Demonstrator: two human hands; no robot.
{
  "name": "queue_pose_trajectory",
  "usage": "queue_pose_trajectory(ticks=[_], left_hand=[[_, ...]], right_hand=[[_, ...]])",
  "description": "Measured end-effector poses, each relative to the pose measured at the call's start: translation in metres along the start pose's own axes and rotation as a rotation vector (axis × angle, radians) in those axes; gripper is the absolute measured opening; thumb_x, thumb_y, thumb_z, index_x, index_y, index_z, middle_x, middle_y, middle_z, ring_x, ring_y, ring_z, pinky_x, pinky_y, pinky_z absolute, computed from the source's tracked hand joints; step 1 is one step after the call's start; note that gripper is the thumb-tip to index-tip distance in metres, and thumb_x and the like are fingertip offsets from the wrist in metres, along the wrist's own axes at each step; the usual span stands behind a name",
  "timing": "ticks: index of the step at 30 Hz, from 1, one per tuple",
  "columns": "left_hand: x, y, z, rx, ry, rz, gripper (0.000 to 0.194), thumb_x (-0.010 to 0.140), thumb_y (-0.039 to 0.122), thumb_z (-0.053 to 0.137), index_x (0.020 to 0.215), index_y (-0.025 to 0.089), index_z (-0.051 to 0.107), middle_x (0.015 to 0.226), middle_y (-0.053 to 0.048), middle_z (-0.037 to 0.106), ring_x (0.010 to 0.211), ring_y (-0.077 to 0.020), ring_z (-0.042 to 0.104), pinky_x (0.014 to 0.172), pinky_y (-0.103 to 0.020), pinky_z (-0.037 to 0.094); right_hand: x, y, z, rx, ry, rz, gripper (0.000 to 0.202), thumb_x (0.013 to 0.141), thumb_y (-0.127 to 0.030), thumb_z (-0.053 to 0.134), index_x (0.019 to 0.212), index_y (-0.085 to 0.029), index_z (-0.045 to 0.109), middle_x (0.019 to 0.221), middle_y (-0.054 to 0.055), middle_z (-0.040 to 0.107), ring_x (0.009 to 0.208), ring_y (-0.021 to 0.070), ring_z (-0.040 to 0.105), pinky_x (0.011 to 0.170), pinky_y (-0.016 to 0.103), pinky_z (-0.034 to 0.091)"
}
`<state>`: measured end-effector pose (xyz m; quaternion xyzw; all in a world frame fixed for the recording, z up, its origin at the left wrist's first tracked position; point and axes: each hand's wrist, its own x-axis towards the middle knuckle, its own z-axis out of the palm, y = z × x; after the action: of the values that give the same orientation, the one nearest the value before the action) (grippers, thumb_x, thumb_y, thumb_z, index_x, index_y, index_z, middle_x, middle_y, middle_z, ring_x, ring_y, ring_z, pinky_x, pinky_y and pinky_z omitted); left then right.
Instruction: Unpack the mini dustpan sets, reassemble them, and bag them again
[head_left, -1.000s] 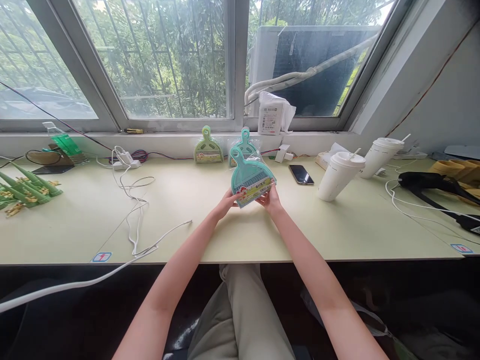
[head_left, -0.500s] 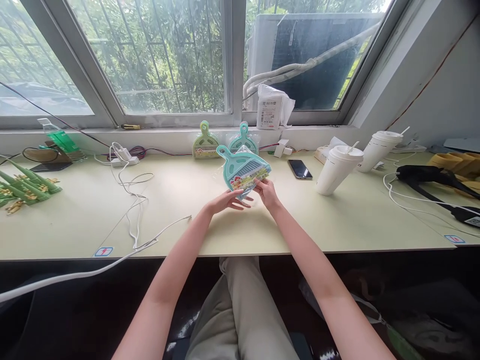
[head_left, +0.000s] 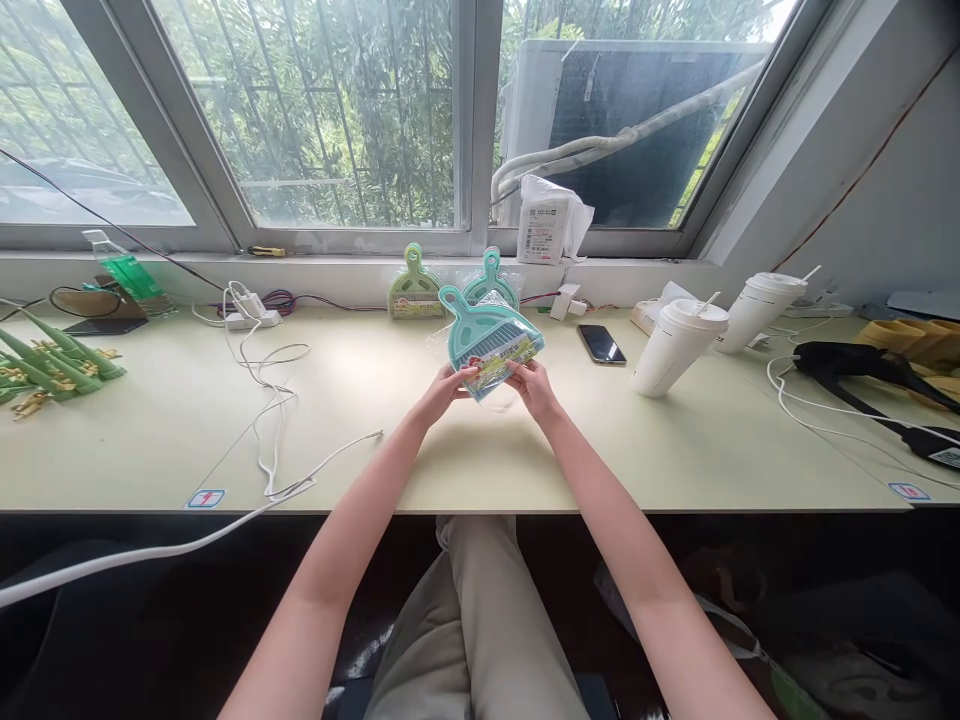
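Observation:
A teal mini dustpan and brush set (head_left: 487, 335) in a clear plastic wrapper, with a printed label, is held up over the table, its handle tilted to the upper left. My left hand (head_left: 448, 392) grips its lower left edge, thumb on the front. My right hand (head_left: 534, 388) pinches the lower right edge beside the label. Behind it, a second teal dustpan set (head_left: 491, 268) leans upright against the sill, partly hidden by the held one. A green dustpan set (head_left: 414, 290) leans to the left of that.
On the right are a phone (head_left: 601, 344), two white lidded cups (head_left: 679, 348) with straws and a black strap-like object (head_left: 847, 365). White cables (head_left: 274, 400) trail across the left of the table (head_left: 510, 470). Pointed green objects (head_left: 56, 365) and a green-labelled bottle (head_left: 127, 272) are farther left.
My left hand has gone from spread fingers under the package to gripping its lower left edge. The package shifts very slightly; my right hand keeps its pinch.

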<state>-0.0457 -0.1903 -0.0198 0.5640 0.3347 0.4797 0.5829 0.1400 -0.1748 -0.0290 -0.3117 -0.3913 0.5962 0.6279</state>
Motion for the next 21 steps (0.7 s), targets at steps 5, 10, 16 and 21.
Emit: queue_pose_trajectory(ticks=[5,10,16,21], left_hand=[[0.001,-0.004,-0.003,0.027,-0.003,-0.017,0.047,0.071,0.040,0.070,0.111,0.017,0.059,0.115,-0.011,0.065,0.101,-0.0246,0.063,0.082,-0.040,0.055],[0.002,-0.005,-0.005,0.048,0.016,-0.021,0.045,0.070,0.036,0.070,0.108,0.016,0.060,0.109,-0.009,0.067,0.095,-0.0226,0.064,0.080,-0.040,0.055],[0.001,-0.003,-0.006,0.042,0.007,-0.025,0.048,0.069,0.034,0.068,0.112,0.015,0.057,0.110,-0.010,0.066,0.094,-0.0222,0.064,0.080,-0.042,0.055],[0.002,-0.002,-0.009,0.027,0.015,-0.103,0.045,0.069,0.031,0.067,0.109,0.014,0.056,0.110,-0.011,0.065,0.091,-0.0207,0.063,0.076,-0.039,0.056]], right_hand=[[0.002,0.001,-0.001,-0.018,0.035,0.032,0.015,0.073,-0.018,0.072,0.087,-0.016,0.066,0.090,0.004,0.074,0.085,0.0193,0.071,0.087,0.036,0.059],[0.004,0.006,-0.002,-0.025,0.044,0.045,0.013,0.075,-0.018,0.070,0.087,-0.016,0.066,0.089,0.004,0.075,0.084,0.0184,0.071,0.086,0.035,0.059],[0.007,0.010,-0.004,-0.025,0.013,0.070,0.011,0.077,-0.018,0.070,0.087,-0.016,0.066,0.089,0.005,0.075,0.083,0.0173,0.071,0.087,0.034,0.059],[0.012,0.014,-0.006,-0.052,0.031,0.130,0.006,0.080,-0.015,0.068,0.085,-0.014,0.066,0.085,0.005,0.075,0.077,0.0157,0.071,0.087,0.033,0.058]])
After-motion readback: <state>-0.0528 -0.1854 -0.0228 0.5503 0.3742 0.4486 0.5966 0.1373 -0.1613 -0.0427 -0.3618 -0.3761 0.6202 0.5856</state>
